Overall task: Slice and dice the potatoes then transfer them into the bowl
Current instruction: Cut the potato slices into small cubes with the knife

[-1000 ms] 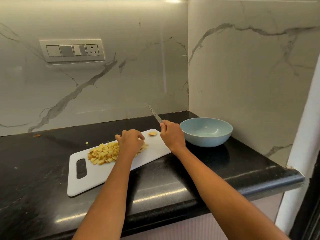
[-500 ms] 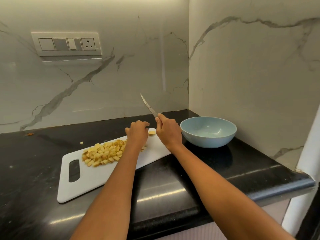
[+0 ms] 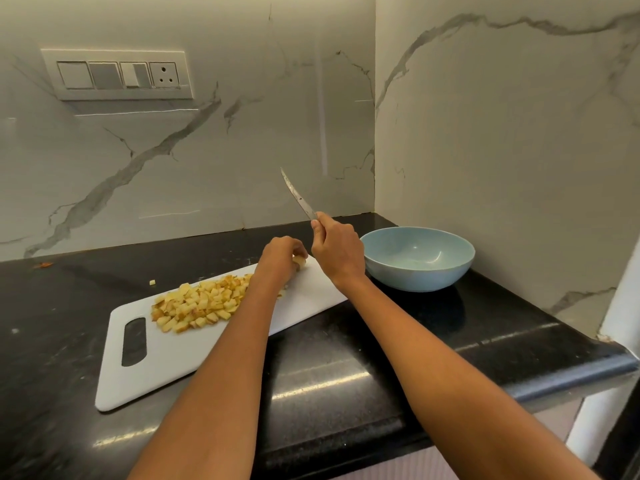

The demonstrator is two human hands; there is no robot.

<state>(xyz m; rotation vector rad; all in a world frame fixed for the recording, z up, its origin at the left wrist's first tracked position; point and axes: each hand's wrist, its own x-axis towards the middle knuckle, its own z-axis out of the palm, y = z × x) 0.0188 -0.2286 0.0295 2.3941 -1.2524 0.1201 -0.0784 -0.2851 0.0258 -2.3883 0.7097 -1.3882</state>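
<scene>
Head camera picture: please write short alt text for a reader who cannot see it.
A person's right hand holds a knife with its blade raised, while the left hand pinches a small potato piece on a white cutting board. Diced potatoes lie heaped on the board; an empty blue bowl stands to its right.

Black stone counter (image 3: 381,382), veined marble wall (image 3: 502,133), white switch panel (image 3: 117,75)

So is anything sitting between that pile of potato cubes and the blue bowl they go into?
Only the person's own hands. The left hand and the right hand holding the knife lie between the diced potatoes and the bowl; nothing else visible does.
</scene>
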